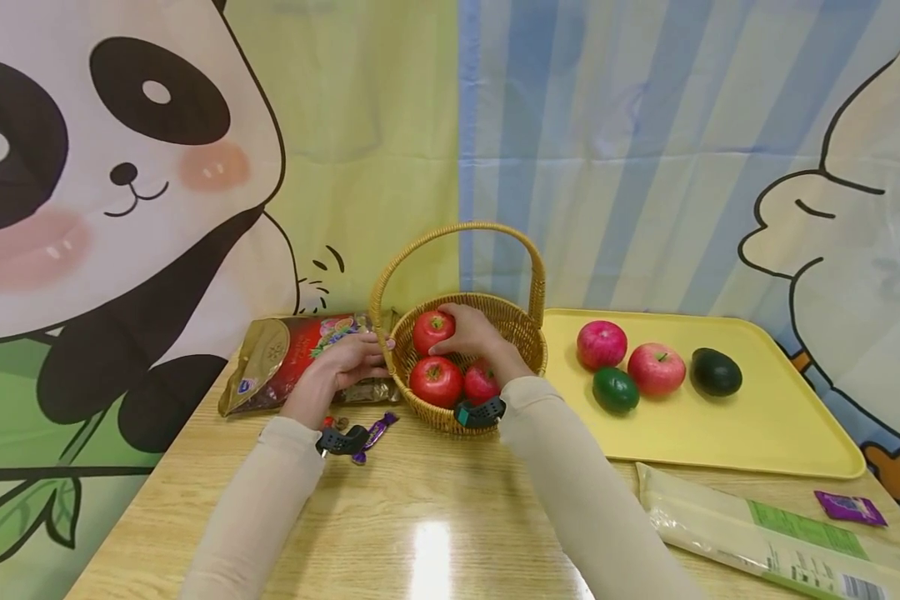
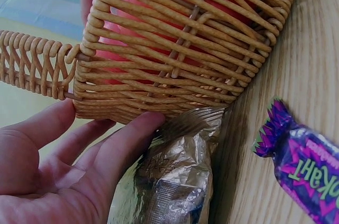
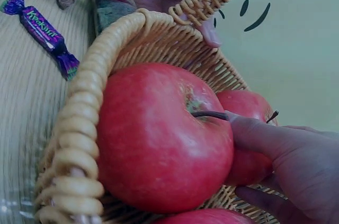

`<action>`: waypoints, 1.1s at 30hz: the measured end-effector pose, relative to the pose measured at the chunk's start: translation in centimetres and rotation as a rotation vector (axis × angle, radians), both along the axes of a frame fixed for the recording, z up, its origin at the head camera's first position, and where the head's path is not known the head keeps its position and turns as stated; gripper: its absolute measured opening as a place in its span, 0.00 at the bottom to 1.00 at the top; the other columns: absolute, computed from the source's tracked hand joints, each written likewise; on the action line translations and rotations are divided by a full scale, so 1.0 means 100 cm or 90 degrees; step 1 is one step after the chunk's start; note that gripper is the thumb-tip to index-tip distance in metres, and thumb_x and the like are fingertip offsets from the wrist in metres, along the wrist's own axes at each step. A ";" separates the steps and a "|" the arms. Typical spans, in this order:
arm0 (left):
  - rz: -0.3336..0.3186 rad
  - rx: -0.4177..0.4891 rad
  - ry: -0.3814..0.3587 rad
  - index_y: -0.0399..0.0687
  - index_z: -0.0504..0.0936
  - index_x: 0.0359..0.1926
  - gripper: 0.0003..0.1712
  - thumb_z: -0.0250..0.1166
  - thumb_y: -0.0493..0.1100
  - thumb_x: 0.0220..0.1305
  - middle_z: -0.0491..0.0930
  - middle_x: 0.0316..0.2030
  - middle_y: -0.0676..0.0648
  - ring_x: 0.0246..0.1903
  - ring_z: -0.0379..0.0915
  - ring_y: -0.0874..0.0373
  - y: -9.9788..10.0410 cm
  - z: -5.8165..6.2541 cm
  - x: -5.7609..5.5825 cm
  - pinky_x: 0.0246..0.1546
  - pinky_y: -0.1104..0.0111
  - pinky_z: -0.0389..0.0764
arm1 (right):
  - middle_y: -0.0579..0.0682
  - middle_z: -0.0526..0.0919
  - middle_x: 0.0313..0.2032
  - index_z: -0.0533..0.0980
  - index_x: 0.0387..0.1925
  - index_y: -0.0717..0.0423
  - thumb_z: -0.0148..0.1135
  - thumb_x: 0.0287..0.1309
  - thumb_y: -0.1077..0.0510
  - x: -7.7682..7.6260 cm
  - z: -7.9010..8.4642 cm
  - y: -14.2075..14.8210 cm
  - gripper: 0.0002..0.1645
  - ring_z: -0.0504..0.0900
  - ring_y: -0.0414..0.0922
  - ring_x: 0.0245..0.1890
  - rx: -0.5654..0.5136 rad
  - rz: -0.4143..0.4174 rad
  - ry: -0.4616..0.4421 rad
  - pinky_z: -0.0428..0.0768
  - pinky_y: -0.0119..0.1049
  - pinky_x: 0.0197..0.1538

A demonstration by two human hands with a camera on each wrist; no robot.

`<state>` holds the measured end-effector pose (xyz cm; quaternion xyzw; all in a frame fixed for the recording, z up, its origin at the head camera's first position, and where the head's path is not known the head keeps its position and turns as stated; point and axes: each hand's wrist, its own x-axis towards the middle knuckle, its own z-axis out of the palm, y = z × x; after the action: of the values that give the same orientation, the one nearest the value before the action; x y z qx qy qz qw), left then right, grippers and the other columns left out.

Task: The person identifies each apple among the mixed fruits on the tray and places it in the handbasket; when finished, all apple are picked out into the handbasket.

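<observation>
A wicker basket (image 1: 525,333) with a tall arched handle stands on the table, holding three red apples. My right hand (image 1: 474,332) reaches in and grips the rear red apple (image 1: 429,327), thumb on its near side. Closer to the front rim are a large red apple (image 1: 437,382) and another apple (image 1: 482,382) partly hidden by my wrist. On the basket's left side, my left hand (image 1: 351,358) touches the wickerwork beside the handle's base; its fingers look nearly straight in the left wrist view. Below those fingers lies the crinkled end of a candy bag (image 2: 183,181).
The red and gold candy bag (image 1: 281,367) lies left of the basket, with a purple wrapped candy (image 1: 375,435) in front. To the right, a yellow tray (image 1: 780,425) bears apples (image 1: 656,369) and dark green avocados (image 1: 716,372). A long pale packet (image 1: 750,525) and purple sachet (image 1: 851,507) lie front right.
</observation>
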<state>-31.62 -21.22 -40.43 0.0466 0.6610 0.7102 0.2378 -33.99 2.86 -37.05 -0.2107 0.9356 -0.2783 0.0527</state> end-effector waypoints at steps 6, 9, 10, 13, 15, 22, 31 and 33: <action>0.003 -0.004 -0.001 0.29 0.56 0.71 0.29 0.50 0.37 0.75 0.56 0.70 0.29 0.70 0.55 0.37 0.001 -0.001 0.000 0.63 0.48 0.71 | 0.56 0.73 0.63 0.64 0.69 0.55 0.74 0.50 0.49 0.001 -0.009 -0.003 0.47 0.72 0.52 0.63 -0.011 -0.035 -0.013 0.72 0.46 0.66; 0.003 0.000 -0.003 0.30 0.56 0.71 0.29 0.50 0.37 0.75 0.57 0.70 0.29 0.70 0.56 0.37 0.002 -0.001 0.000 0.63 0.49 0.72 | 0.56 0.73 0.63 0.64 0.69 0.55 0.74 0.50 0.50 0.000 -0.011 -0.003 0.47 0.72 0.52 0.63 -0.003 -0.046 -0.004 0.72 0.46 0.66; -0.001 0.001 -0.002 0.30 0.56 0.71 0.29 0.50 0.37 0.75 0.56 0.71 0.29 0.70 0.55 0.37 0.002 -0.001 0.000 0.63 0.49 0.71 | 0.56 0.73 0.63 0.64 0.69 0.55 0.74 0.50 0.50 0.000 -0.012 -0.003 0.47 0.72 0.52 0.63 0.001 -0.047 0.001 0.72 0.47 0.66; -0.005 0.001 -0.001 0.30 0.56 0.71 0.29 0.50 0.37 0.75 0.56 0.71 0.30 0.70 0.55 0.37 0.003 -0.002 0.000 0.63 0.49 0.72 | 0.57 0.72 0.63 0.64 0.69 0.54 0.74 0.50 0.50 0.000 -0.012 -0.004 0.47 0.71 0.53 0.64 0.011 -0.047 0.004 0.71 0.47 0.67; -0.009 0.000 0.002 0.30 0.55 0.72 0.29 0.49 0.37 0.75 0.55 0.71 0.29 0.70 0.55 0.37 0.003 -0.001 0.000 0.62 0.50 0.72 | 0.57 0.72 0.63 0.63 0.69 0.54 0.74 0.51 0.50 0.000 -0.013 -0.004 0.47 0.71 0.53 0.63 0.013 -0.048 0.002 0.71 0.48 0.66; 0.000 -0.001 -0.001 0.30 0.55 0.72 0.29 0.48 0.37 0.76 0.56 0.71 0.30 0.70 0.55 0.37 0.004 0.001 -0.001 0.63 0.49 0.71 | 0.57 0.71 0.64 0.63 0.69 0.55 0.73 0.52 0.46 0.000 -0.009 -0.002 0.47 0.70 0.53 0.65 0.008 -0.037 -0.010 0.70 0.47 0.67; 0.007 -0.007 0.001 0.30 0.55 0.72 0.29 0.48 0.36 0.75 0.56 0.71 0.29 0.70 0.55 0.37 0.001 -0.001 -0.001 0.63 0.49 0.72 | 0.58 0.71 0.65 0.61 0.70 0.56 0.70 0.55 0.46 0.001 -0.003 0.003 0.47 0.69 0.53 0.65 0.023 0.002 -0.018 0.69 0.47 0.68; 0.011 -0.007 -0.002 0.30 0.55 0.72 0.29 0.48 0.35 0.75 0.55 0.71 0.29 0.70 0.55 0.37 0.001 -0.002 0.000 0.62 0.49 0.72 | 0.57 0.70 0.66 0.61 0.71 0.56 0.70 0.55 0.45 0.001 -0.002 0.007 0.47 0.68 0.53 0.66 0.027 0.018 -0.015 0.68 0.47 0.69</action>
<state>-31.64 -21.16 -40.61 0.0388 0.6651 0.7085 0.2329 -33.89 3.58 -37.25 -0.2191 0.9376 -0.2602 0.0720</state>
